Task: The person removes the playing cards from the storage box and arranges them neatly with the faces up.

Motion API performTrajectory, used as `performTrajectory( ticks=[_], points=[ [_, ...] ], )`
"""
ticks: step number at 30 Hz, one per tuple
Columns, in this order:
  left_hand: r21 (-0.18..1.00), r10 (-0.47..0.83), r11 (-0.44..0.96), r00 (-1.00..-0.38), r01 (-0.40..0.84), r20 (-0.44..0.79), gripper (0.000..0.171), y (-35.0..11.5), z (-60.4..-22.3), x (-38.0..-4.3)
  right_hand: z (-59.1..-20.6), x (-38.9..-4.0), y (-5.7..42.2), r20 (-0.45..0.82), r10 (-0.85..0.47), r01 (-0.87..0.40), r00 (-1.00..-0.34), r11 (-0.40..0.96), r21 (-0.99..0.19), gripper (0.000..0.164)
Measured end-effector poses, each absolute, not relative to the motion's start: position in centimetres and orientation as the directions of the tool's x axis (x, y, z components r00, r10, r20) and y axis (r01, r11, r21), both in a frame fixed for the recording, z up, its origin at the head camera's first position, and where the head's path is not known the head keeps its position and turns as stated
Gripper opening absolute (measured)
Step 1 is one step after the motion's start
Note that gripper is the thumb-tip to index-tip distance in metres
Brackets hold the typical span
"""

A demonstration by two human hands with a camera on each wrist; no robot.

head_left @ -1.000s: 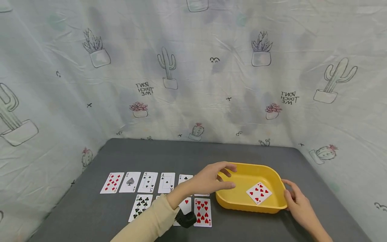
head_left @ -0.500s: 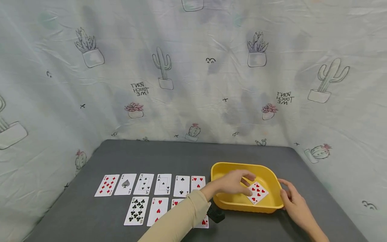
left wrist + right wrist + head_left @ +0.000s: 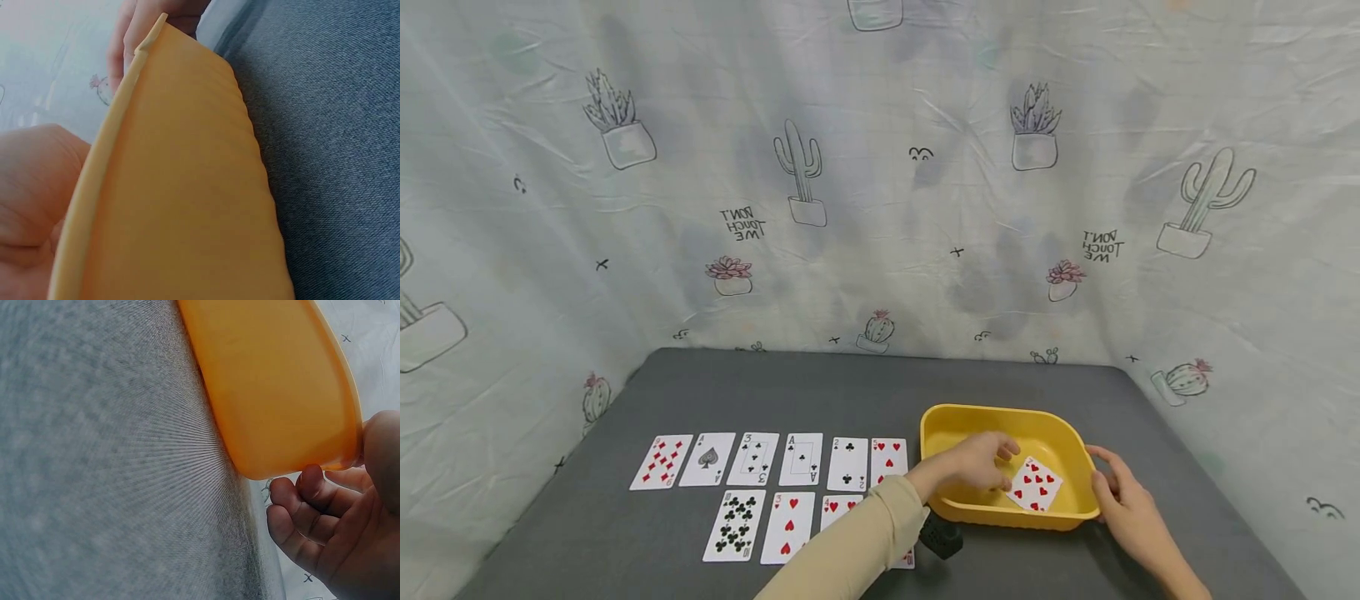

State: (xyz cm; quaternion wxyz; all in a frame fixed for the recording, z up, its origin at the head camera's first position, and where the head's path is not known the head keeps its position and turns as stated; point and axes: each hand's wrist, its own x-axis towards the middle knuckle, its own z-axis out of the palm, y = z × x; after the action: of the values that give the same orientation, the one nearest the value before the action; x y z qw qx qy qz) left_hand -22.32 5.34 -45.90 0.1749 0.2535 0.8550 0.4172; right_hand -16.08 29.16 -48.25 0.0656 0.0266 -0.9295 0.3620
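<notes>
A yellow plastic tray (image 3: pixel 955 413) stands at the right of the table in the head view. Inside it lies a hearts playing card (image 3: pixel 1034 485), face up and turned askew. My left hand (image 3: pixel 979 461) reaches over the tray's near-left side, fingers bent loosely, with the fingertips right at the card's left edge. At the tray's right end, my right hand (image 3: pixel 1131 508) grips the rim between thumb and fingers. The right wrist view shows that hand (image 3: pixel 344 519) at the tray's corner. In the left wrist view, the tray wall (image 3: pixel 187 162) hides most of the left hand.
Two rows of face-up playing cards lie left of the tray, among them an ace of spades (image 3: pixel 707 459) and a ten of clubs (image 3: pixel 734 527). My left sleeve (image 3: pixel 850 542) covers part of the lower row. A cactus-print curtain (image 3: pixel 880 183) hangs behind the grey table (image 3: pixel 760 383).
My left hand has moved right from above the tray's left rim and down into the tray beside the hearts card. My right hand keeps its hold on the tray's right end.
</notes>
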Motion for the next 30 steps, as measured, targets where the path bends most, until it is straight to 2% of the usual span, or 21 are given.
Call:
performTrajectory(
  ticks=[5,8,11,15,17,23,30],
  points=[
    [0.885,0.61,0.428,-0.781,0.184,-0.132,0.048,5.3,-45.8,-21.5,-48.1,-16.2,29.2,0.124,0.0,-0.084,-0.992,0.738,-0.67,0.042],
    [0.877,0.606,0.429,-0.789,0.218,-0.1,0.049,5.3,-45.8,-21.3,-48.1,-16.3,29.3,0.123,-0.003,-0.085,-0.992,0.74,-0.667,0.042],
    [0.861,0.593,0.442,-0.802,0.252,-0.07,0.059,5.4,-45.9,-21.4,-48.0,-16.3,29.3,0.124,-0.005,-0.087,-0.992,0.743,-0.664,0.043],
    [0.798,0.594,0.5,-0.803,0.335,-0.035,0.078,6.1,-46.3,-21.9,-48.0,-16.3,29.3,0.127,-0.006,-0.09,-0.992,0.743,-0.663,0.043],
    [0.721,0.606,0.559,-0.795,0.41,-0.018,0.083,6.6,-46.6,-22.1,-48.0,-16.3,29.3,0.125,-0.006,-0.088,-0.992,0.742,-0.665,0.043],
    [0.518,0.613,0.672,-0.79,0.53,0.013,0.082,7.6,-47.7,-22.7,-48.1,-16.2,29.3,0.125,-0.008,-0.089,-0.992,0.744,-0.662,0.045],
    [0.493,0.6,0.685,-0.799,0.536,0.035,0.083,7.8,-48.3,-22.8,-48.3,-16.2,29.2,0.124,-0.004,-0.084,-0.992,0.75,-0.657,0.045]
  ],
)
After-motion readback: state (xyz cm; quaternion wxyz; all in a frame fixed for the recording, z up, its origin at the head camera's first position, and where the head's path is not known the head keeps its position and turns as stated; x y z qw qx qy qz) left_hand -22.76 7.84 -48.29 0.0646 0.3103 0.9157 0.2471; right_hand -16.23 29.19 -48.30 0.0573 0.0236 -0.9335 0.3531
